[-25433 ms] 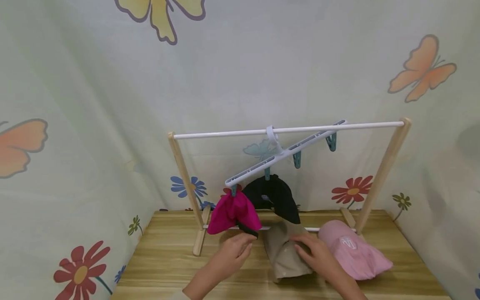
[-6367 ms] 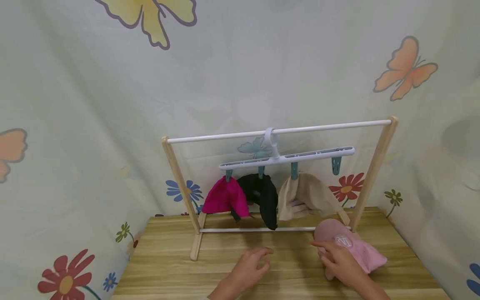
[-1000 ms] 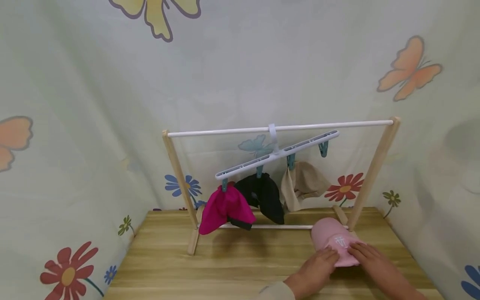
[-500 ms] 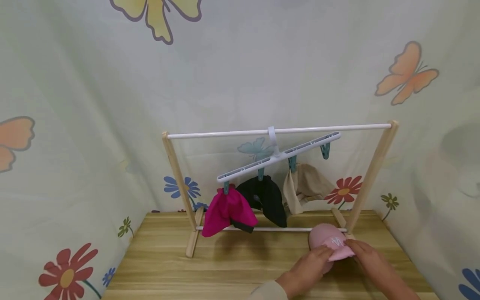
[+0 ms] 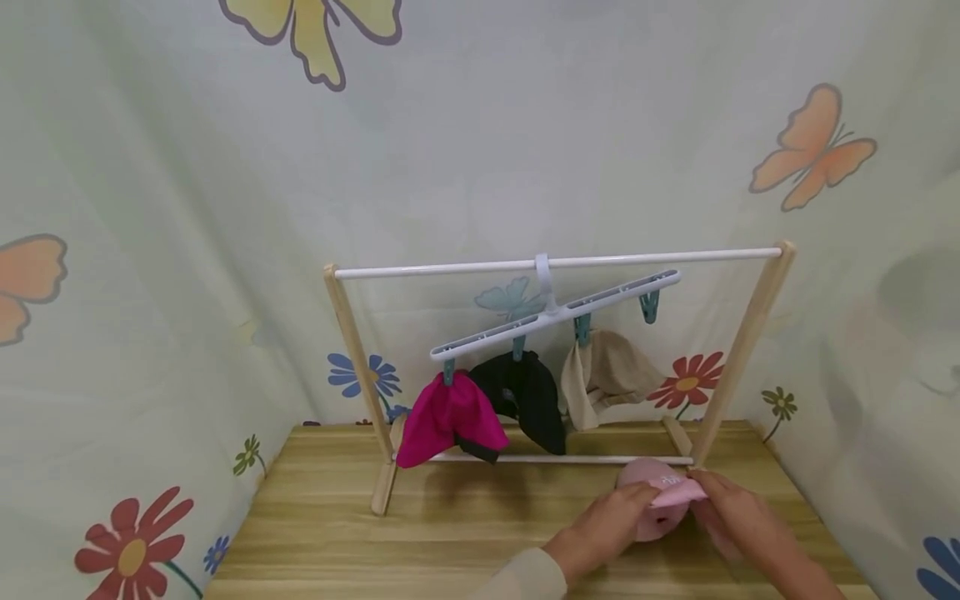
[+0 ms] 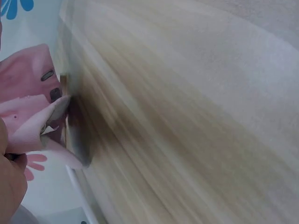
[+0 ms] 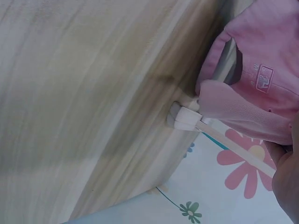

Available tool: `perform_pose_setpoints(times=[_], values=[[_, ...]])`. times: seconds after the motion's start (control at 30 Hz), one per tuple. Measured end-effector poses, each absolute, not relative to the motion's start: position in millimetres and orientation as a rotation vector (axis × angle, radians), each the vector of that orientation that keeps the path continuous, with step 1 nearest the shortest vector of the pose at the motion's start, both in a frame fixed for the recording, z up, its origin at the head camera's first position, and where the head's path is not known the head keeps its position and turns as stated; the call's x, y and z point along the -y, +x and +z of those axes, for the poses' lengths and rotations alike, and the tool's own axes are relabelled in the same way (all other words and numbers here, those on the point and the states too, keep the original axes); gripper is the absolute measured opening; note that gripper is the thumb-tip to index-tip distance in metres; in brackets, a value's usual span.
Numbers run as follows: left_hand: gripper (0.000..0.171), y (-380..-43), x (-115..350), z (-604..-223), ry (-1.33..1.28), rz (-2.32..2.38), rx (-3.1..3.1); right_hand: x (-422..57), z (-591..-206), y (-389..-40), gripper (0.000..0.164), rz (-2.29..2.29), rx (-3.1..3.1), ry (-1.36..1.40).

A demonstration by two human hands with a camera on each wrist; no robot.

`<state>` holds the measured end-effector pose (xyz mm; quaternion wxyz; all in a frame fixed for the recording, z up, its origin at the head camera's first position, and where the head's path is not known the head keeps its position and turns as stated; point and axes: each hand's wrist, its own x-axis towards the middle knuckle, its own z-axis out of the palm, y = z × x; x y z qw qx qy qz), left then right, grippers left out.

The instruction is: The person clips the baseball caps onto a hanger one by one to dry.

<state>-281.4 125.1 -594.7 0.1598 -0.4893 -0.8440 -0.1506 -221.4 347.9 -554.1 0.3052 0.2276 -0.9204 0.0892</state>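
Both hands hold a pink cap (image 5: 651,473) with a white emblem, low over the wooden table near the rack's right foot. My left hand (image 5: 609,523) pinches one side of its folded edge, and my right hand (image 5: 738,510) pinches the other side. Up close in the left wrist view, the cap (image 6: 28,74) shows a strap opening and a buckle-like piece. Its ribbed inner band runs up to the fingers of my right hand (image 7: 286,182) in the right wrist view.
A white hanger (image 5: 551,313) hangs tilted from the rack's rail (image 5: 450,268). Its clips hold a magenta cap (image 5: 450,417), a black cap (image 5: 528,400) and a beige cap (image 5: 611,379). The rightmost green clip (image 5: 649,307) holds nothing.
Since 25 seconds ago, the beige cap has gone from the table onto a clip. Over the last second, both hands have drawn the pink cap's edge together and tilted the cap, bringing its underside into view.
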Motion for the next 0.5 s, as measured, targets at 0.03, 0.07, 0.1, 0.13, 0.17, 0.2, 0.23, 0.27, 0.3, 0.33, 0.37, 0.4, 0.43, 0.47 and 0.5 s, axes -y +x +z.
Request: perform_pose_setpoints(times=[0.03, 0.07, 0.1, 0.13, 0.17, 0.2, 0.23, 0.27, 0.3, 0.33, 0.37, 0.4, 0.43, 0.47, 0.5], values=[[0.040, -281, -123, -593, -1.397, -0.408, 2.425, -347, -552, -221, 0.051, 0.234, 2.448, 0.598], [0.042, -282, -122, -591, -1.398, -0.398, 2.427, -346, -550, -221, 0.051, 0.230, 2.462, 0.593], [0.044, -282, -121, -590, -1.398, -0.397, 2.425, -345, -548, -222, 0.050, 0.232, 2.481, 0.583], [0.046, -282, -120, -589, -1.397, -0.404, 2.427, -345, -546, -222, 0.049, 0.235, 2.501, 0.570], [0.048, -282, -119, -589, -1.398, -0.413, 2.424, -344, -544, -223, 0.048, 0.237, 2.515, 0.561], [0.049, -283, -119, -588, -1.398, -0.430, 2.424, -343, -542, -223, 0.047, 0.238, 2.527, 0.551], [0.051, -283, -118, -588, -1.400, -0.450, 2.424, -343, -541, -223, 0.045, 0.238, 2.533, 0.544], [0.051, -284, -117, -588, -1.401, -0.463, 2.420, -342, -540, -224, 0.044, 0.244, 2.544, 0.538], [0.051, -285, -117, -588, -1.404, -0.478, 2.418, -342, -539, -224, 0.043, 0.246, 2.552, 0.528], [0.051, -286, -117, -587, -1.407, -0.486, 2.414, -342, -538, -225, 0.042, 0.245, 2.554, 0.525], [0.051, -287, -116, -587, -1.411, -0.497, 2.409, -342, -537, -225, 0.041, 0.247, 2.550, 0.526], [0.052, -288, -116, -587, -1.412, -0.507, 2.407, -341, -537, -226, 0.040, 0.250, 2.549, 0.526], [0.052, -288, -116, -586, -1.411, -0.511, 2.404, -341, -536, -226, 0.040, 0.249, 2.545, 0.528], [0.054, -289, -116, -586, -1.409, -0.518, 2.401, -341, -536, -227, 0.041, 0.248, 2.541, 0.534], [0.056, -290, -115, -586, -1.407, -0.528, 2.401, -341, -536, -227, 0.042, 0.249, 2.536, 0.536]])
